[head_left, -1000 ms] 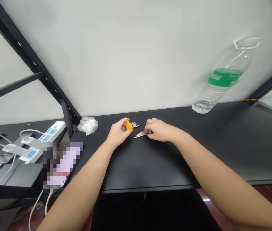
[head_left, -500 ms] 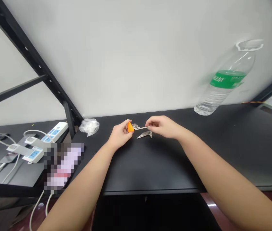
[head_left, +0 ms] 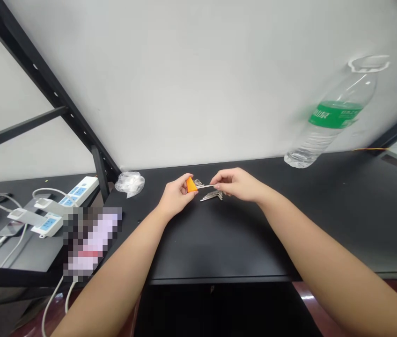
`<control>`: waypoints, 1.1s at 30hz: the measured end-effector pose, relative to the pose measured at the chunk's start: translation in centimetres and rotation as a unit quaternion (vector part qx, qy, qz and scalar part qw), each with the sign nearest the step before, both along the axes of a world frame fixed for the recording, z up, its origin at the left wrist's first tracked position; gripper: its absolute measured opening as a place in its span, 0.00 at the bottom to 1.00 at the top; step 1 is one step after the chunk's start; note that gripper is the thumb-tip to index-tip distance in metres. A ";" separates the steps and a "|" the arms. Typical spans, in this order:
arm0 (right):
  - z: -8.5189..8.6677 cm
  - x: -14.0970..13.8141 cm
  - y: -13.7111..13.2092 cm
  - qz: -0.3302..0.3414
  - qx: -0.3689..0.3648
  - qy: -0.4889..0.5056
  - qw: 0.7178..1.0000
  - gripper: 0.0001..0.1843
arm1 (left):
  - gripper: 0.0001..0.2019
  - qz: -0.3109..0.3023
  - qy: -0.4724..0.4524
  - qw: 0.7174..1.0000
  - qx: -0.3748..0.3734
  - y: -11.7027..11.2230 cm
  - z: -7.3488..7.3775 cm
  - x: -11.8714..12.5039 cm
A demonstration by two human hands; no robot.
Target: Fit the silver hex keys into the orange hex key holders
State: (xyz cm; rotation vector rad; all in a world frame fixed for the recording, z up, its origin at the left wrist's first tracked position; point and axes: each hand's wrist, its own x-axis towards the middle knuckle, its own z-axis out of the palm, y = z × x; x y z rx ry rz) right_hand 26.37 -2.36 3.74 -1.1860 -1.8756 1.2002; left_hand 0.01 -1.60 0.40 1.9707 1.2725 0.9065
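Note:
My left hand [head_left: 175, 196] is closed around a small orange holder [head_left: 191, 184] with several thin metal hex keys sticking out of it to the right. My right hand [head_left: 235, 184] pinches one silver hex key [head_left: 206, 186] whose tip meets the holder. Just below it, a small pile of loose hex keys [head_left: 213, 196] lies on the black table [head_left: 219, 234]. Both hands hover a little above the tabletop, near its far edge by the white wall.
A plastic water bottle [head_left: 330, 117] with a green label stands at the back right. A crumpled clear plastic bag [head_left: 130, 183] lies left of my hands. Further left a white power strip [head_left: 63, 206] with plugs and cables rests beside a black shelf frame [head_left: 98, 171].
My right hand picked one hex key off the pile and lifted it to the orange holder. My left hand rose slightly with the holder.

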 end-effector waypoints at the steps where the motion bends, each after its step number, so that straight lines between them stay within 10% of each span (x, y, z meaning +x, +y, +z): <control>1: -0.1 -0.1 0.0 0.005 -0.001 0.000 1.000 0.14 | 0.26 -0.002 0.001 1.000 -0.003 -0.1 0.0 0.1; 12: -2.8 -5.0 -0.4 0.024 -0.058 0.104 0.993 0.14 | 0.13 -0.049 0.099 0.990 0.089 -1.3 1.7 0.7; 21: -1.8 -1.2 0.3 0.058 0.163 -0.290 0.941 0.06 | 0.26 0.000 0.129 0.988 0.090 -0.8 0.8 0.0; 33: -2.5 -2.5 -0.5 0.090 0.187 -0.400 0.893 0.01 | 0.25 0.013 0.135 0.988 0.077 -0.8 0.7 0.0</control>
